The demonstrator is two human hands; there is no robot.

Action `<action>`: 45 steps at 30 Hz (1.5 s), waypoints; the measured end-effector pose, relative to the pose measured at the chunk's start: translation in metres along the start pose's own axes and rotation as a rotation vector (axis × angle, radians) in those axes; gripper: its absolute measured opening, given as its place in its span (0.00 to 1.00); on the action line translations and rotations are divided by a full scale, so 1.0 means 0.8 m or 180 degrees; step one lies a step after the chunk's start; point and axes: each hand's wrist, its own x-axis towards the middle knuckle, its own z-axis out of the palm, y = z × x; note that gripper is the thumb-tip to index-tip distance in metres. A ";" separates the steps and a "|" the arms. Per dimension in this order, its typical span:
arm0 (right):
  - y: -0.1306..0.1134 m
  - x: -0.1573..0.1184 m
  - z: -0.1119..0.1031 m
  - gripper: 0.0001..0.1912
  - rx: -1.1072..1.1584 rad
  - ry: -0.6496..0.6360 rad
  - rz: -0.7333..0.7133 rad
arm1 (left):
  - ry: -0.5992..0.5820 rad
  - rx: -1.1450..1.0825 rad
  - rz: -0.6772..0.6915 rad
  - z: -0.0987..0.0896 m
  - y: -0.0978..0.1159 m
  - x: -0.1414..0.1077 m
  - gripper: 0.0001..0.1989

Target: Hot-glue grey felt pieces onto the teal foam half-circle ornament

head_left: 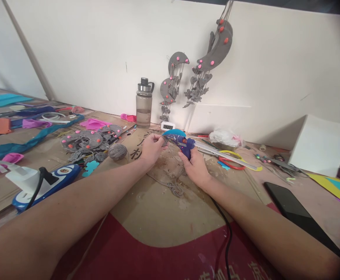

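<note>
A dark-blue plastic glue gun [184,147] is being grasped by its handle in the right hand [197,167], above a brown cardboard sheet [149,217], with its nozzle being pointed toward the fingertips of the left hand [154,149]. In the left hand a small grey piece [165,142] is being pinched just beside the nozzle; it is being partly hidden by the fingers, so its shape cannot be told. A long translucent glue stick [212,147] is being held in the rear of the gun. Below the hands, a loose tangle of grey yarn [175,189] is being supported by the cardboard, and a round ball of grey yarn [117,151] is being kept near the left wrist. Beyond, grey crescent-shaped ornaments dotted with pink and orange [220,50] are being displayed against a white wall panel [96,50].
</note>
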 end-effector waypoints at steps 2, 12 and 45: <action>0.000 0.000 0.000 0.20 -0.0003 -0.0001 -0.0005 | -0.0008 0.0000 0.0020 0.000 -0.001 0.000 0.04; 0.002 0.001 0.001 0.19 -0.0018 0.0034 -0.0006 | 0.0090 -0.0029 0.0107 0.000 0.003 0.001 0.03; 0.017 0.016 -0.005 0.13 0.0751 0.0131 0.0943 | 0.0273 -0.0631 -0.0111 -0.005 0.011 0.001 0.05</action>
